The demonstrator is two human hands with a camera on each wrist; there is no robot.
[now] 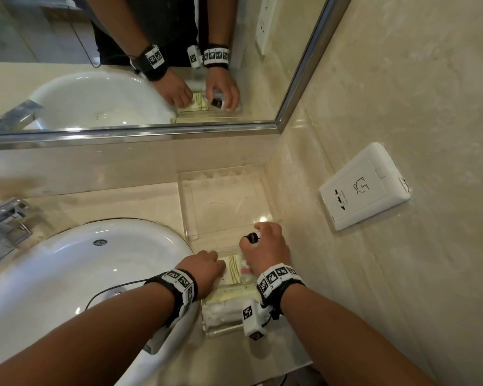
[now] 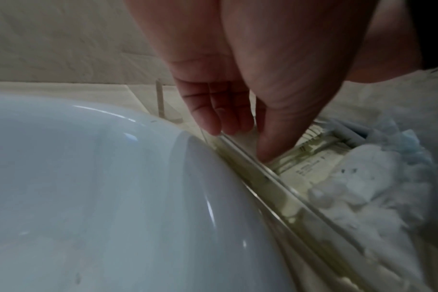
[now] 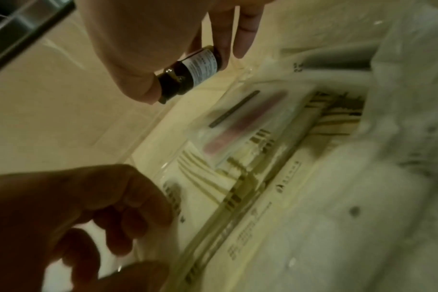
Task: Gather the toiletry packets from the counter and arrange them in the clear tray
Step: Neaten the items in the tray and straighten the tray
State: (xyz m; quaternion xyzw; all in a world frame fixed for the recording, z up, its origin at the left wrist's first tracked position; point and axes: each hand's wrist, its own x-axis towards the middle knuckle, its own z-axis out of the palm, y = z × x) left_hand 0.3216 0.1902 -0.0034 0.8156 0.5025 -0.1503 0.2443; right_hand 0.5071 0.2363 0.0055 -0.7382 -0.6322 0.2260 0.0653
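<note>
The right hand [image 1: 265,246] has its grip closed around a small dark brown glass bottle [image 3: 188,73] with a black cap and a white paper label. The label carries fine printed lines, but they are too small and blurred to read. The bottle hangs just above the far end of the clear plastic tray [image 1: 223,330], which stands on the beige marble counter [image 1: 123,201] just beside the white oval sink [image 1: 81,274].

The left hand [image 1: 207,271] reaches into the same tray from the sink side. Its fingers [image 2: 220,110] are bent downward and the thumb presses on a cream paper packet with olive-green stripes [image 3: 213,177]; whether the fingers really pinch this packet, I cannot tell. Small dark writing runs along the packet edges, not legible. On this packet lies a transparent sachet with a pink stick and a thin dark stick inside [image 3: 245,122]. At the near end of the tray, soft white wrapped items [image 1: 221,310] fill the space.

A second, larger clear tray [image 1: 184,207] stands beyond the first one, against the wall under the metal-framed mirror [image 1: 151,132]. To the right of the trays, a white wall socket plate [image 1: 365,188] shows a small drawn symbol. A chrome tap [image 1: 3,221] stands on the far side of the sink.
</note>
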